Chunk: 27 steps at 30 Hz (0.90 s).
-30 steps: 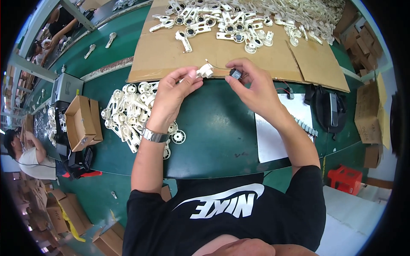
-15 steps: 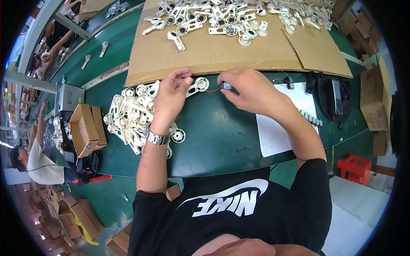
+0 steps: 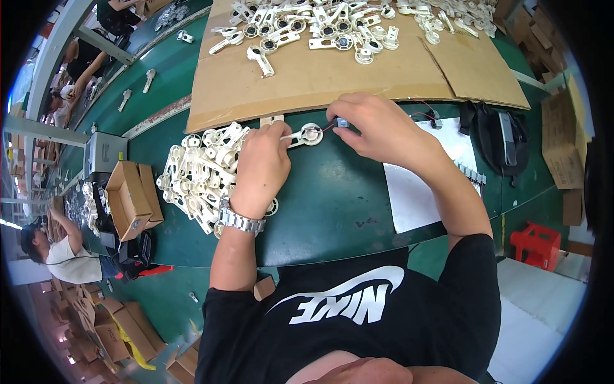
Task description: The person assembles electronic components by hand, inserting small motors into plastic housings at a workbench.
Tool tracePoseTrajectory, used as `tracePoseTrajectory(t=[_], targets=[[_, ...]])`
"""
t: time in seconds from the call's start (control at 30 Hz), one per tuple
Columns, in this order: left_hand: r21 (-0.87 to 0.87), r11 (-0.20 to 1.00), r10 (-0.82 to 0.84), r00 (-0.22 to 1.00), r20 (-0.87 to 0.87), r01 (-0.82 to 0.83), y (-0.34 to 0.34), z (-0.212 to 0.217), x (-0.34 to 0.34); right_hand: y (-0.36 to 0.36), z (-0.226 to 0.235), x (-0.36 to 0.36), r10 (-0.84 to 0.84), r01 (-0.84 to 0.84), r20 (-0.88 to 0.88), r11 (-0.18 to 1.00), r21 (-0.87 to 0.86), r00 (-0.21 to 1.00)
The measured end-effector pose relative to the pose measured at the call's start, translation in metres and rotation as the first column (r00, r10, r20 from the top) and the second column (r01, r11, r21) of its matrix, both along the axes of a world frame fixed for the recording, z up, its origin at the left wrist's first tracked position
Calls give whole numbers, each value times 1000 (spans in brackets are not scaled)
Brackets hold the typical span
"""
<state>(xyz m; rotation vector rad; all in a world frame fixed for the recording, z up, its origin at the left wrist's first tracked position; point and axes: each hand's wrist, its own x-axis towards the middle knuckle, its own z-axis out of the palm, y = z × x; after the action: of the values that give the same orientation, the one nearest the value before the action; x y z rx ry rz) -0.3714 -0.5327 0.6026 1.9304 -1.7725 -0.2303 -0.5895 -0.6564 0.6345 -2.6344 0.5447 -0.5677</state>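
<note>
Bench: green, cardboard at rear
Carton: L side, open, brown inside
L hand: fingertips closed on white ringed part, over bench
R hand: pinching sm. dk block, just R of part
Vs. 0.5s ago: part nearer block

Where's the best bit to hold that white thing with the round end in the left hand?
Probably its narrow handle, coming from the left, where the left hand grips it. Its wide round end points right, toward the right hand, so that side seems best kept free.
</note>
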Motion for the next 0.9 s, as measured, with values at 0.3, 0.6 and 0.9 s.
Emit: tracePoseTrajectory(t=[0.3,0.6,0.9], targets=[[-31,998,38,916,-399,-54,-11,-4,4,8,2,0,-14,14,-5,999,-37,1000],[77,996,70,846,-528,-34,-12,0,-2,10,2,3,8,-10,77,1000,28,997],[94,993,113,750,-651,-67,-13,0,-1,9,1,6,6,-17,198,999,50,980]])
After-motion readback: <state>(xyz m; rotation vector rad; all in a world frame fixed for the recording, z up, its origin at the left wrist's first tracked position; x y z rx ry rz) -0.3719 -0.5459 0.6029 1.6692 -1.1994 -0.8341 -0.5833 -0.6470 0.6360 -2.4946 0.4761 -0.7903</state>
